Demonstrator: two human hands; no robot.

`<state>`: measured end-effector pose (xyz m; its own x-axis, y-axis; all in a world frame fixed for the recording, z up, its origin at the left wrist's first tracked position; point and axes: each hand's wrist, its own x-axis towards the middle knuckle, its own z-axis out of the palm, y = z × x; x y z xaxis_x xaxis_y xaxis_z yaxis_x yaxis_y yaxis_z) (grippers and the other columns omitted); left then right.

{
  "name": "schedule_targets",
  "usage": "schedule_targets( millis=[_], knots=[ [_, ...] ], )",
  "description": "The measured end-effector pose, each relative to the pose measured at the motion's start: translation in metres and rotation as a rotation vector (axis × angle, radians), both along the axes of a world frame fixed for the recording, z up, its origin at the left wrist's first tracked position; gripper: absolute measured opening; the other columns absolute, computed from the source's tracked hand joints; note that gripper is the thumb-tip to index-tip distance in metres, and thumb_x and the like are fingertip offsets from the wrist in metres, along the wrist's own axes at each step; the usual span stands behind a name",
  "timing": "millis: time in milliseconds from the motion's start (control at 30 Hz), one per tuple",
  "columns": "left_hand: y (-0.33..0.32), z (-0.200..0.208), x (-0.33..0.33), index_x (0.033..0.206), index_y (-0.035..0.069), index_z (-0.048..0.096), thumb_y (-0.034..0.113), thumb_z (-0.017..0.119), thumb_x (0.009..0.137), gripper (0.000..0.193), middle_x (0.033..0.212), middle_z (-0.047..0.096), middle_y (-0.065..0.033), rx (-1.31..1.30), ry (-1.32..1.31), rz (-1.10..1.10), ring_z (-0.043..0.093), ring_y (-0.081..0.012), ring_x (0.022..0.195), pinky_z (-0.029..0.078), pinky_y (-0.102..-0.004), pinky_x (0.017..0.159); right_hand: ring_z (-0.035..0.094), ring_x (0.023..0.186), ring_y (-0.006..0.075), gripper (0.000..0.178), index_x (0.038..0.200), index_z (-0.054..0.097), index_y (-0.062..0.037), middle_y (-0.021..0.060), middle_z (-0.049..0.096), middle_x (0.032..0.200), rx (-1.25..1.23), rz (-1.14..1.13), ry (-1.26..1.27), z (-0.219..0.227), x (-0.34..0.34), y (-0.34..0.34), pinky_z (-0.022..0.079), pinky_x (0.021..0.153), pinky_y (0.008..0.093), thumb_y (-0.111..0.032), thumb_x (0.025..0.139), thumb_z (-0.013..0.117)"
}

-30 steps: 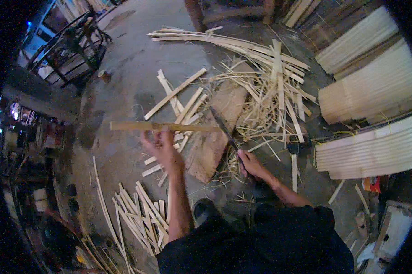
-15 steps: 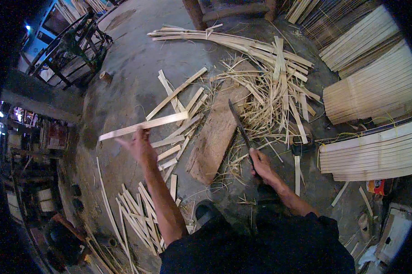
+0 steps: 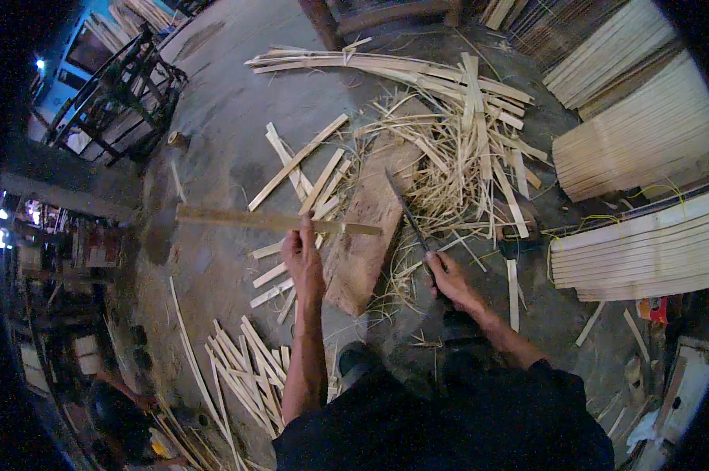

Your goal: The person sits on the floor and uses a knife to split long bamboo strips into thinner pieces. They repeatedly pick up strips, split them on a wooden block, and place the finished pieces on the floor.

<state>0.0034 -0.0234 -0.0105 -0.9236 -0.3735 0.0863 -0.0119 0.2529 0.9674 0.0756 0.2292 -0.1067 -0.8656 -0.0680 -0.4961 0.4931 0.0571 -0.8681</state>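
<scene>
Between the fingers of my left hand [image 3: 303, 255] is a long flat bamboo strip [image 3: 244, 220], held roughly level. Its right end reaches over a worn wooden board [image 3: 362, 259] that lies on the floor in front of me. My right hand [image 3: 446, 276] grips the handle of a long dark knife [image 3: 405, 206], whose blade points up and left across the board's right edge. Thin shavings [image 3: 449, 188] heap against the board's right side. Several cut strips [image 3: 298, 169] lie loose on the floor to its left.
A bundle of long strips [image 3: 315, 63] lies beyond the board. Bundled slat panels [image 3: 637, 251] stand along the right. More strips [image 3: 244, 369] are piled at the lower left, near my left forearm. A dark frame [image 3: 119, 94] stands far left, a wooden bench [image 3: 386, 20] at the back.
My left hand has swung right with the bamboo strip, which has turned so that its right end now lies over the board. The right hand and knife have barely moved.
</scene>
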Motion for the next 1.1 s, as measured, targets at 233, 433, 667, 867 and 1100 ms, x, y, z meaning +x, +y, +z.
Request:
schedule_targets(
  millis=[233, 433, 667, 867, 1100],
  knots=[
    [-0.012, 0.129, -0.008, 0.094, 0.004, 0.056, 0.023, 0.049, 0.094, 0.020, 0.080, 0.054, -0.0049, 0.351, 0.584, 0.228, 0.052, -0.0157, 0.072, 0.042, -0.0294, 0.070, 0.059, 0.080, 0.0386, 0.049, 0.121, 0.046, -0.0017, 0.0228, 0.060, 0.091, 0.406, 0.096, 0.314, -0.007, 0.013, -0.008, 0.048, 0.071, 0.0443, -0.042, 0.093, 0.047],
    [0.008, 0.126, 0.020, 0.070, 0.012, 0.035, 0.026, 0.042, 0.097, 0.031, 0.057, 0.028, 0.0016, 0.339, 0.686, 0.328, 0.024, -0.0090, 0.052, 0.023, -0.0259, 0.047, 0.062, 0.082, 0.0406, 0.041, 0.117, 0.047, -0.0029, 0.0226, 0.063, 0.088, 0.219, 0.428, 0.447, 0.101, 0.010, -0.050, 0.049, 0.070, 0.0437, -0.035, 0.091, 0.051],
    [0.036, 0.125, 0.037, 0.070, 0.013, 0.031, 0.035, 0.038, 0.099, 0.038, 0.055, 0.022, 0.0025, 0.254, 0.718, 0.426, 0.021, -0.0086, 0.049, 0.018, -0.0262, 0.044, 0.063, 0.074, 0.0410, 0.039, 0.115, 0.048, -0.0062, 0.0235, 0.062, 0.077, 0.273, 0.439, 0.432, 0.087, -0.003, -0.059, 0.049, 0.063, 0.0462, -0.035, 0.090, 0.054],
    [0.041, 0.121, 0.032, 0.069, 0.012, 0.030, 0.034, 0.038, 0.099, 0.038, 0.056, 0.024, 0.0016, -0.065, 0.625, 0.595, 0.021, -0.0091, 0.048, 0.019, -0.0262, 0.044, 0.063, 0.079, 0.0417, 0.040, 0.113, 0.050, -0.0053, 0.0235, 0.063, 0.082, 0.152, 0.506, 0.573, 0.121, 0.002, -0.060, 0.049, 0.067, 0.0461, -0.037, 0.089, 0.054],
    [0.041, 0.126, 0.027, 0.070, 0.011, 0.032, 0.040, 0.038, 0.098, 0.042, 0.056, 0.024, 0.0020, 0.057, 0.604, 0.602, 0.022, -0.0088, 0.050, 0.020, -0.0257, 0.045, 0.062, 0.081, 0.0412, 0.041, 0.118, 0.050, -0.0066, 0.0220, 0.064, 0.087, 0.218, 0.187, 0.527, 0.066, -0.010, -0.057, 0.050, 0.067, 0.0469, -0.035, 0.089, 0.053]
  ],
)
